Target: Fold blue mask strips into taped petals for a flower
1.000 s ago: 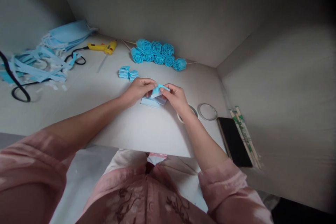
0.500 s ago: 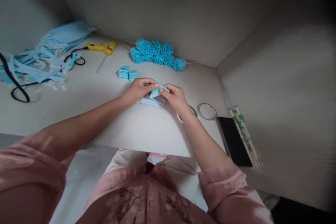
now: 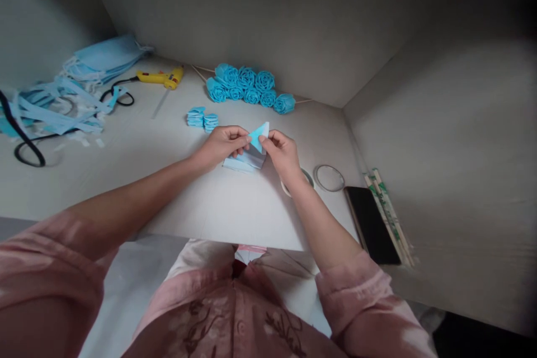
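Note:
Between my two hands is a small piece of blue mask fabric (image 3: 258, 136), folded into a triangle with a pale strip along its right edge. My left hand (image 3: 229, 142) pinches its left corner. My right hand (image 3: 280, 148) grips the right side, thumb on the front. Below them on the table lie flat light-blue fabric pieces (image 3: 243, 162), partly hidden by my fingers. Two small stacks of folded blue pieces (image 3: 196, 117) stand just beyond my left hand. A roll of tape (image 3: 309, 177) is half covered by my right wrist.
Blue fabric roses (image 3: 247, 86) on sticks lie at the back, a yellow glue gun (image 3: 161, 77) to their left. Face masks (image 3: 104, 59), cut strips (image 3: 54, 109) and a black cable (image 3: 31, 142) fill the left. Rightward are a thin ring (image 3: 329, 178), a phone (image 3: 371, 226) and wrapped chopsticks (image 3: 388, 215).
The blue fabric piece has turned in my fingers: its pale edge was at the bottom and now stands upright on the right, the triangle pointing left. Both hands stay nearly in place.

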The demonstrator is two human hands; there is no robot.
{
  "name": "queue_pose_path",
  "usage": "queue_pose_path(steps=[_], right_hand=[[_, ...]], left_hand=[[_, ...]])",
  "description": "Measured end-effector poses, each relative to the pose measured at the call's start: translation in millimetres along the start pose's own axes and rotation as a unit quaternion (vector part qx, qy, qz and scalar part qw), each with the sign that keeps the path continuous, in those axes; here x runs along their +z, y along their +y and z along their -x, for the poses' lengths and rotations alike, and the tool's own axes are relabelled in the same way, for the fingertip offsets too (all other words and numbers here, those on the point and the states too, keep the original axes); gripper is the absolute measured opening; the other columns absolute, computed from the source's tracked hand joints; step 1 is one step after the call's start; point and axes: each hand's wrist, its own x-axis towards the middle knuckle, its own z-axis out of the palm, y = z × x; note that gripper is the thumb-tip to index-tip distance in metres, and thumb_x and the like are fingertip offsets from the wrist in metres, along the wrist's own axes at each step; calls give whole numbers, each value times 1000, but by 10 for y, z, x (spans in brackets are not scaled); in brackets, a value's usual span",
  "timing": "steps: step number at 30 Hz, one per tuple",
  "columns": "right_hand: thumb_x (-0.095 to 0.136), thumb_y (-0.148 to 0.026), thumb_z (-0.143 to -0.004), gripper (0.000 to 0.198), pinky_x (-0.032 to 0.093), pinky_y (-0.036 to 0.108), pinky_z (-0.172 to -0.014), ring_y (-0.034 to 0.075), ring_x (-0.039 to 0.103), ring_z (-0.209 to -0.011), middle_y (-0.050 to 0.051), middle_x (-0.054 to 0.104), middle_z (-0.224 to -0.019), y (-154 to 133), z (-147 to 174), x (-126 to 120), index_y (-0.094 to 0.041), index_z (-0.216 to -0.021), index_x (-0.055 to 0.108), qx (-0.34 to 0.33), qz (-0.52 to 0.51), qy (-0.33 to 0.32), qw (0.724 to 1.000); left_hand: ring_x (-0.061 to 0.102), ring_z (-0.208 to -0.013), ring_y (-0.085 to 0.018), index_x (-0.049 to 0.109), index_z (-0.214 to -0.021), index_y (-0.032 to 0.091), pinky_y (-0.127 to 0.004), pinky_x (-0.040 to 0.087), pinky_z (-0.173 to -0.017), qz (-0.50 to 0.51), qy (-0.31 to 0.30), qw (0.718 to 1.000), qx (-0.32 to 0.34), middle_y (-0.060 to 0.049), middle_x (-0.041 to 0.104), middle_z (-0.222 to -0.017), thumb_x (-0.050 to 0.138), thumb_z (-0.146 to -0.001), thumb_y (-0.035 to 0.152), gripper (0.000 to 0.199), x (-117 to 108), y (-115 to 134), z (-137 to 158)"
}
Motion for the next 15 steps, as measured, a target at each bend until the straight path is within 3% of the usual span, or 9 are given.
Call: queue_pose_path(steps=[10,15], right_hand=[[64,-49,-82,33,32,25,-57,10,40,-58,-4,45,-61,-10,5,-11,-21,-68,55,-20,25,-28,999],[55,-56,-88,43,32,26,-58,11,39,-59,-4,42,-60,-38,20,-23,-21,-64,52,-32,-7,2,999]], left_hand=[[49,-52,-7,65,-68,13,-20,37,-48,-36,-22,999,2,-2,62,-64,69,-75,45,33,-23,-15,-18],[47,-51,-7,63,-64,14,-20,36,-47,-46,-11,999,8,-1,60,-60,68,-75,45,33,-16,27,5]])
